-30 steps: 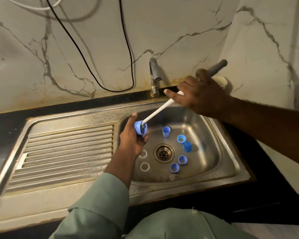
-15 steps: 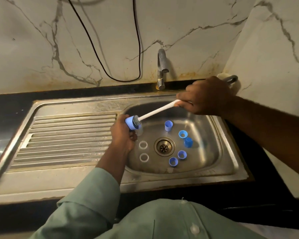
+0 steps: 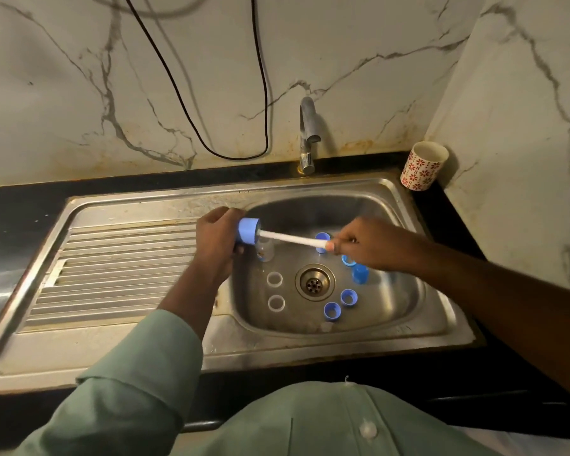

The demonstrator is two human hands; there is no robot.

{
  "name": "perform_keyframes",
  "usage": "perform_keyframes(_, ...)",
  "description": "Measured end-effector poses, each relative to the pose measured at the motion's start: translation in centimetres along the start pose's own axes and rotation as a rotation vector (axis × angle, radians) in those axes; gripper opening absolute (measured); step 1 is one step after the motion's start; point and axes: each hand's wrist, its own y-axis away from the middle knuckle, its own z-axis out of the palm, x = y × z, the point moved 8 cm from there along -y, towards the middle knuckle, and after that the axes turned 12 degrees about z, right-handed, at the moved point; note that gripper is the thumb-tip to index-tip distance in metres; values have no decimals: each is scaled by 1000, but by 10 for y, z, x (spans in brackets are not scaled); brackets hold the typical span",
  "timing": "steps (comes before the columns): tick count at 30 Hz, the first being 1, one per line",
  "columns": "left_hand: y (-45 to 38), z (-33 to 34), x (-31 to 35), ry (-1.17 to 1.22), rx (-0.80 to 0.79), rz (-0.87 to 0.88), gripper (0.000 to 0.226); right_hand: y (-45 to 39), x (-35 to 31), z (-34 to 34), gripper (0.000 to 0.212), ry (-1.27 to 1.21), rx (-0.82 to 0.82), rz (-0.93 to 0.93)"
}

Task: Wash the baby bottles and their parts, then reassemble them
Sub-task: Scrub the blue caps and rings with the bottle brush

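My left hand (image 3: 216, 248) grips a blue bottle cap (image 3: 248, 230) over the left edge of the steel sink basin (image 3: 392, 311). My right hand (image 3: 364, 246) pinches the white handle of a bottle brush (image 3: 293, 239), whose head is pushed inside the cap. A small clear bottle (image 3: 266, 251) stands in the basin just below the cap. Several blue caps and rings lie around the drain (image 3: 315, 282), including a blue cap (image 3: 360, 274), a blue ring (image 3: 348, 297) and another blue ring (image 3: 332, 311). Two clear rings (image 3: 274, 279) (image 3: 276, 303) lie left of the drain.
A tap (image 3: 307, 136) stands behind the basin, with no water visible. The ribbed draining board (image 3: 112, 271) lies to the left. A white cup with red flowers (image 3: 423, 166) leans in the back right corner. A black cable (image 3: 211, 93) hangs on the marble wall.
The brush handle has dropped from steep to nearly level, and my right hand has slid down to pinch it near the end. My left hand has turned the cap sideways.
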Motion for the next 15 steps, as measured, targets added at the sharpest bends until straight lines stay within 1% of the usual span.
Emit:
perform_keyframes(2, 2, -3, -6, -21, 5, -9, 16, 8, 0, 6, 39, 33, -26, -49)
perform_keyframes(3, 4, -6, -10, 13, 27, -30, 17, 10, 1, 2, 38, 20, -31, -59)
perform_keyframes(6, 8, -2, -11, 82, 27, -57, 17, 11, 12, -4, 35, -126, 36, 6)
perform_keyframes(8, 5, 1, -5, 3, -23, -9, 13, 16, 15, 10, 37, -200, 52, 51)
perform_keyframes(10, 0, 1, 7, -52, -39, 63, 11, 22, 16, 24, 39, -263, -29, 68)
perform_keyframes(12, -1, -2, 10, -14, -19, 74, 13, 24, 18, 21, 37, -314, -131, 94)
perform_keyframes(13, -1, -2, 10, -3, -19, 81, 15, 23, 19, 14, 34, -337, -146, 100)
perform_keyframes(15, 1, 6, 13, -61, -65, 94, 15, 17, 20, 0, 31, -337, -67, 85)
